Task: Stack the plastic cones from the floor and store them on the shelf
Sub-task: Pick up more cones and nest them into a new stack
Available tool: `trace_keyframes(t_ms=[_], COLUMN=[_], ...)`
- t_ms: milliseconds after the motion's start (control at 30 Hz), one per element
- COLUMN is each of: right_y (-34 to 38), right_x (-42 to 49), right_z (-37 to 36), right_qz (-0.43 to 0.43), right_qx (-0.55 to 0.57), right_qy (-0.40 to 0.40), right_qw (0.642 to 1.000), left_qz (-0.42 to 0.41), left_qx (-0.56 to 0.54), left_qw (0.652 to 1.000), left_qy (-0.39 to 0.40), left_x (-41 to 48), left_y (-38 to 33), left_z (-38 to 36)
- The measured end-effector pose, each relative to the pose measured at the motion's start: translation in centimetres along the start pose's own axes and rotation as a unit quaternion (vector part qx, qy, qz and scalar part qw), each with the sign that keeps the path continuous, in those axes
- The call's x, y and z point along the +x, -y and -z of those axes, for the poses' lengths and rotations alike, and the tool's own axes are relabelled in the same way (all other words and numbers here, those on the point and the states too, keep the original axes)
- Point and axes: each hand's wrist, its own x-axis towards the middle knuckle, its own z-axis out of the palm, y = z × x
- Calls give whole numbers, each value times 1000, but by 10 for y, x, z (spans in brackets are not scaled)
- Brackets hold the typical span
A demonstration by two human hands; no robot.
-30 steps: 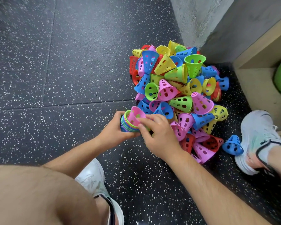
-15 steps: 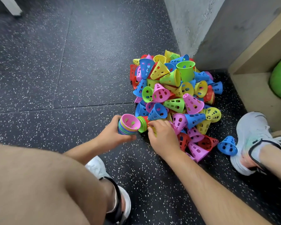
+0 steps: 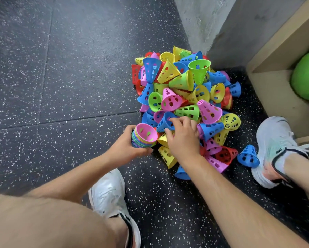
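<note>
A heap of perforated plastic cones (image 3: 186, 97) in pink, blue, yellow, green and red lies on the dark speckled floor by the wall corner. My left hand (image 3: 125, 147) grips a nested stack of cones (image 3: 144, 136) with a pink one on top, its mouth facing up. My right hand (image 3: 183, 136) reaches into the near edge of the heap, its fingers curled onto a blue cone (image 3: 165, 121). A yellow cone (image 3: 167, 156) lies just under that hand. A single blue cone (image 3: 248, 156) sits apart at the right.
A wooden shelf unit (image 3: 275, 81) stands at the right with a green ball (image 3: 307, 77) in its lowest bay. My white shoes (image 3: 273, 145) (image 3: 109, 194) flank the heap. A concrete wall corner (image 3: 200, 20) rises behind the cones. Open floor (image 3: 60, 68) spreads left.
My right hand has left the stack and moved up and right into the heap, onto a blue cone. The left hand keeps the stack in about the same spot.
</note>
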Motion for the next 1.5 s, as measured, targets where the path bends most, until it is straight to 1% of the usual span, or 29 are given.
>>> trace_keyframes(t_ms=[67,133,233,300,367,433,533,600,667,700,767,833,933,1000,1067,1133,1200,1367,1433,1500], right_y=[-2,-4,-8,-8,-4,3,14,22,28,28,28,27,26,29,35,39,42,39,39,39], right_x=[5,5,2,-2,-7,-10,-14,-19,-20,-18,-10,-2,7,9,11,13,14,6,5,4], right_z=[-5,-8,-5,-1,1,0,-7,-12,-13,-14,-17,-22,-28,-30,-32,-33,-33,-36,-39,-41], right_qz=[12,18,8,17,38,52,104,147,125,103,88,100,122,139,161,176,169,166,171,172], right_qx=[-26,-27,13,48,70,87,131,169,207,214,176,97,6,-37,-73,-83,-70,-122,-137,-127], right_qy=[4,-17,-80,-113,-130,-129,-88,-12,67,76,54,50,87,121,133,123,117,148,150,141], right_qw=[1000,999,997,992,988,986,982,974,968,968,979,989,989,982,975,973,976,967,964,967], left_qz=[-3,-2,0,-1,-3,-2,-3,-1,5,8,14,22,27,30,31,31,30,29,29,29], left_qx=[-4,-7,-6,-5,-7,-13,-19,-27,-27,-24,-17,-22,-31,-35,-31,-32,-33,-17,-16,-21], left_qw=[1000,1000,1000,999,999,999,1000,1000,1000,999,999,999,999,998,998,998,998,999,999,999], left_qy=[5,13,29,35,39,39,20,4,-12,-19,-28,-29,-31,-32,-33,-34,-38,-40,-40,-39], left_x=[6,12,17,19,21,20,16,12,8,7,3,0,-2,-3,-2,-1,0,-3,-5,-7], left_y=[1,3,4,4,5,6,9,12,17,20,27,32,34,34,35,35,37,45,45,44], left_z=[-1,-2,-4,-5,-5,-3,0,4,10,12,17,19,20,20,20,20,22,26,25,25])
